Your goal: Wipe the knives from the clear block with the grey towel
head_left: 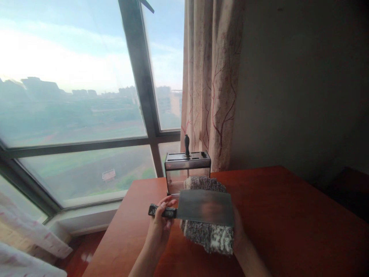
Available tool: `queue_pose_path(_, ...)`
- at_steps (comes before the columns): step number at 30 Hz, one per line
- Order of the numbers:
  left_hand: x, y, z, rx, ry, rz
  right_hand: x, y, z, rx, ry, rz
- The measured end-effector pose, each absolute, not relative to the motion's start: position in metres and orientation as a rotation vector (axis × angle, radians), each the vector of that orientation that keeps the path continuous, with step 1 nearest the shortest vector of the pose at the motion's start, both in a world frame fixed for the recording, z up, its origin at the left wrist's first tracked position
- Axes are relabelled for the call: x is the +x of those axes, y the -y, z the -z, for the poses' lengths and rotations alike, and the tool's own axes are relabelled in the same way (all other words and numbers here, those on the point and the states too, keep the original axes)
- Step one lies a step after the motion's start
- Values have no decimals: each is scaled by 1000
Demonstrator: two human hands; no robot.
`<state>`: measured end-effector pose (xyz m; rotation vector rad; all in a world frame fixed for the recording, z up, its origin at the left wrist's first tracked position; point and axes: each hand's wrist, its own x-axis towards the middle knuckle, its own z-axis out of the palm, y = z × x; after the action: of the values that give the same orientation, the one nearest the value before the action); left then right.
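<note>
1. One table (288,215), reddish-brown, fills the lower right; its far edge meets a wall and its far left corner sits by a window (72,107) and a curtain (211,84).
2. A cleaver (205,207) is held level above the table's near left part, its blade broadside to the camera.
3. A cloth (209,234) (grey, fuzzy) lies against the back of the blade, showing above and below it.
4. A knife block (187,171) stands near the far left corner, one dark handle (186,145) upright in its top.
5. The left hand (161,223) has its fingers wrapped around the cleaver's handle.
6. The right hand (238,234) is mostly hidden behind cloth and blade; it touches the cloth, but I cannot tell its finger state.
</note>
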<state>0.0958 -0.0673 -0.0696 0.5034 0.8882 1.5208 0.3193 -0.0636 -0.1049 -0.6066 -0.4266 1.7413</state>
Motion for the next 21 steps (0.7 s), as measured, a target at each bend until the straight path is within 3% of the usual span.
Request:
queue_pose_path(3, 87, 62, 70, 468, -878, -1574, 327, 66, 80, -550, 385, -1891)
queue_pose_path(11, 86, 62, 70, 519, -865, -1621, 331, 69, 71, -541, 393, -1891)
queue_pose_path(21, 82, 72, 70, 529, -666, -1354, 326, 68, 72, -541, 410, -1948)
